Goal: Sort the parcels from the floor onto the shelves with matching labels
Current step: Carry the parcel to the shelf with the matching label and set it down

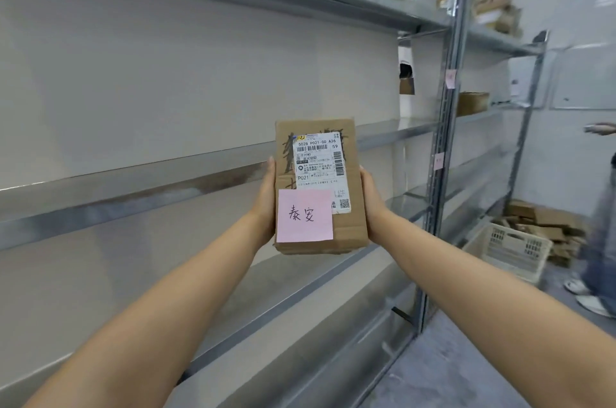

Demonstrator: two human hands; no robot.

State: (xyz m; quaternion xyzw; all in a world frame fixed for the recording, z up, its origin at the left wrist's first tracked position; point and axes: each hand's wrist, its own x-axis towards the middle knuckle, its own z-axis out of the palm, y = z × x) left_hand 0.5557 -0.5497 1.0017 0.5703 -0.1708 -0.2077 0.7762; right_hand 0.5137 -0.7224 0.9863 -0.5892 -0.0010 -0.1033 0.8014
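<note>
I hold a small brown cardboard parcel (346, 224) upright in front of me with both hands. It carries a white shipping label and a pink sticky note (304, 216) with handwritten characters. My left hand (266, 197) grips its left edge and my right hand (373, 201) grips its right edge. The metal shelving (133, 194) runs along the left, its near shelves bare. Pink labels (450, 77) are stuck on the upright post further on.
Beyond the upright post, the far shelves hold a few cardboard parcels (471, 102). A white plastic crate (513, 249) and a heap of parcels (546, 224) lie on the floor at right. Another person's legs (600, 241) and hand stand at the right edge.
</note>
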